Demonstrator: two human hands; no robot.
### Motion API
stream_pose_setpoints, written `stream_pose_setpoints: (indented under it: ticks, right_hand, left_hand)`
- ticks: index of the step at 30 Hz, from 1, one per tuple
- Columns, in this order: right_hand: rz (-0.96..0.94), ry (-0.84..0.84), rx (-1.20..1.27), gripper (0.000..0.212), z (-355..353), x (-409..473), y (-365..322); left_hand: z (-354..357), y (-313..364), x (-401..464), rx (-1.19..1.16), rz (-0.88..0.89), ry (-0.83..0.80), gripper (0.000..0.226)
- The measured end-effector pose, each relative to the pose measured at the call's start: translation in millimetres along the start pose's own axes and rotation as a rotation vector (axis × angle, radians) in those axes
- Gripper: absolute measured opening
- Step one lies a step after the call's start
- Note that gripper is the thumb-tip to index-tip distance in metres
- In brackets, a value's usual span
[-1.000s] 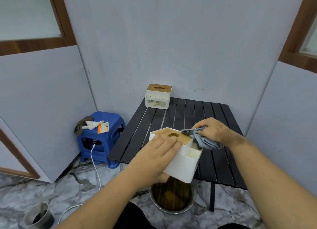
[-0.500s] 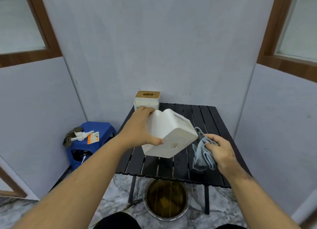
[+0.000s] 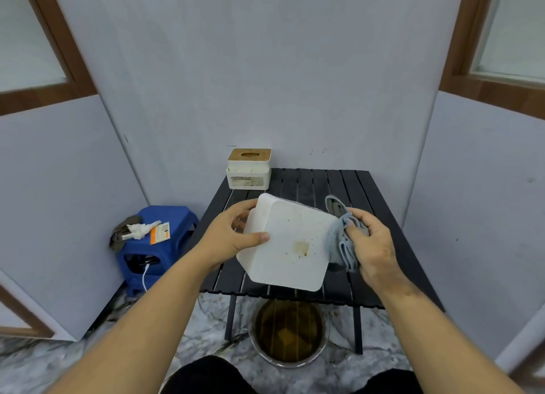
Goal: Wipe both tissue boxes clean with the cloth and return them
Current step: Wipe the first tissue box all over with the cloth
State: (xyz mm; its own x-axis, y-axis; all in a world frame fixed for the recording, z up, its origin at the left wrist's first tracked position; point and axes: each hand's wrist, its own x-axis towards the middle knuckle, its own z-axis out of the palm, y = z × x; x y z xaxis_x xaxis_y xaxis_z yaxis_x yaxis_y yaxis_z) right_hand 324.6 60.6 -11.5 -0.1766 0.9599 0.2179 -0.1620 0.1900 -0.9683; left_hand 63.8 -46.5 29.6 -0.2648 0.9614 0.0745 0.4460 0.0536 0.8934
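Your left hand (image 3: 233, 240) is gripping the white tissue box (image 3: 290, 243) by its left side, thumb lying across the near face, and is holding it tilted above the black slatted worktop (image 3: 348, 187) at the centre of the frame. Its broad white face is turning toward you, showing a brownish stain and scattered specks near the middle. Your right hand (image 3: 373, 246) is closing around the bunched grey-blue cloth (image 3: 339, 243) and is pressing it against the box's right edge. A second tissue box (image 3: 248, 169), white with a wooden slotted lid, is standing upright at the worktop's far left corner, against the wall. Lower centre, a round basin (image 3: 289, 334) of dark liquid is sitting on the floor beneath the worktop's near edge. Left of centre, a blue stool (image 3: 177, 216) is carrying small clutter.
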Motion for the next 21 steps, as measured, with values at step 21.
stream_pose_setpoints:
  ticks: [21]
  right_hand:
    - [-0.582,-0.209,-0.616,0.036,89.0,-9.6,13.8]
  left_hand:
    - [18.4,-28.2,-20.7,-0.322,-0.199,0.347,0.053]
